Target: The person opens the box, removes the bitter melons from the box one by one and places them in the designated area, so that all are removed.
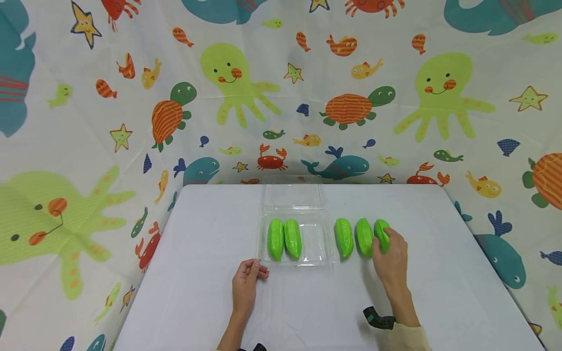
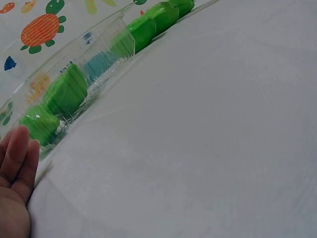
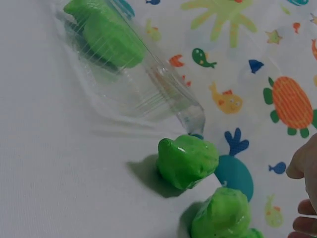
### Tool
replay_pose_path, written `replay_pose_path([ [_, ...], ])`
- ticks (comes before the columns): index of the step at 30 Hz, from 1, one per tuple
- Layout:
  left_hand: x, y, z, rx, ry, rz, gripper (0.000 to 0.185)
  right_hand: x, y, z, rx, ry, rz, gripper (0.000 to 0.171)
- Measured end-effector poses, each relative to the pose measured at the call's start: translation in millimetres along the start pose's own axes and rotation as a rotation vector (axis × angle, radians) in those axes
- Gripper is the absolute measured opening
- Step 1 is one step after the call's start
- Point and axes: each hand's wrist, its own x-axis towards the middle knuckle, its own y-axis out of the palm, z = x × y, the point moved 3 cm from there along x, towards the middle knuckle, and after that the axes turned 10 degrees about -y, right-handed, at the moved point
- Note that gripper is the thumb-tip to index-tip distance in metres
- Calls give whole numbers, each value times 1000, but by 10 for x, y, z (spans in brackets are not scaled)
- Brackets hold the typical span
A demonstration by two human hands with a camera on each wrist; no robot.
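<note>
A clear plastic clamshell box point(image 1: 313, 243) stands mid-table, its lid point(image 1: 291, 195) folded back. Two glossy green, elongated, ridged vegetable-like pieces, a left one point(image 1: 275, 239) and a right one point(image 1: 292, 239), lie side by side in its left part. Three similar pieces lie right of the box: a near one point(image 1: 344, 238), a middle one point(image 1: 364, 237) and a far-right one point(image 1: 382, 235). My right hand point(image 1: 392, 258) is over the far-right piece, partly covering it; in the right wrist view thumb and fingers are spread apart. My left hand point(image 1: 247, 282) is by the box's front left corner, fingers loosely bent, holding nothing.
A white cloth covers the table point(image 1: 202, 234). Behind it hangs a curtain point(image 1: 263, 107) printed with sea animals. Black wrist straps show at both arms, the right strap point(image 1: 378, 319) more fully.
</note>
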Motion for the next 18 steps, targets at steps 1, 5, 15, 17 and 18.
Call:
replay_pose_path([
  [1, 2, 2, 1, -1, -2, -1, 27, 1, 3, 11, 1, 0, 0, 38],
  [5, -1, 12, -9, 5, -20, -10, 25, 4, 20, 56, 12, 11, 10, 39],
  [15, -140, 37, -258, 26, -2, 2, 26, 15, 62, 169, 22, -29, 17, 42],
  [17, -154, 41, -278, 28, 2, 3, 26, 16, 67, 189, 30, -40, 10, 42],
  [18, -156, 43, -279, 28, 5, 3, 26, 17, 71, 198, 39, -44, 6, 42],
])
